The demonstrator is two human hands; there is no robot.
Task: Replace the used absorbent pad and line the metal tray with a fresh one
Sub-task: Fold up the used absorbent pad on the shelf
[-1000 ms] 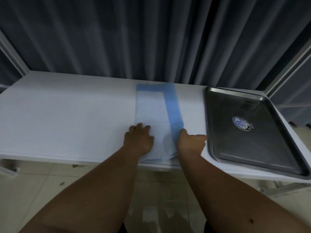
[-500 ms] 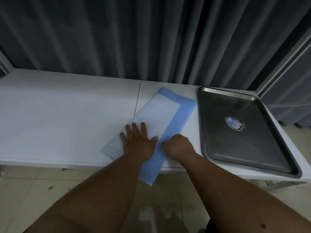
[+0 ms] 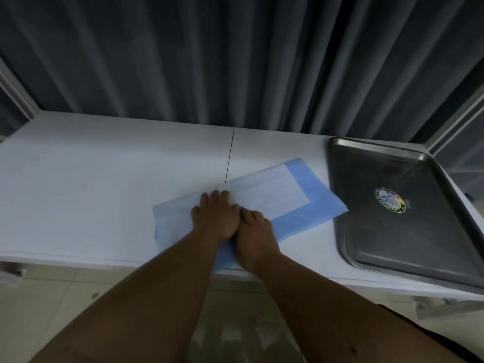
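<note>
A folded blue-and-white absorbent pad (image 3: pixel 277 197) lies slantwise on the white table (image 3: pixel 104 184), its far right corner touching the edge of the metal tray (image 3: pixel 408 237). My left hand (image 3: pixel 217 218) presses flat on the pad's near end, fingers straight. My right hand (image 3: pixel 255 231) rests right beside it on the pad with its fingers curled under; what they hold is hidden. The tray is bare inside except for a round sticker (image 3: pixel 390 203).
A dark pleated curtain (image 3: pixel 235 61) hangs behind the table. A thin seam (image 3: pixel 230 155) runs across the tabletop. The tray sits at the table's right end, near the front edge. Tiled floor (image 3: pixel 52 297) shows below.
The pad has turned clockwise from lengthwise to nearly crosswise, its far end swinging right to the tray's edge. Both hands have come together on its near end.
</note>
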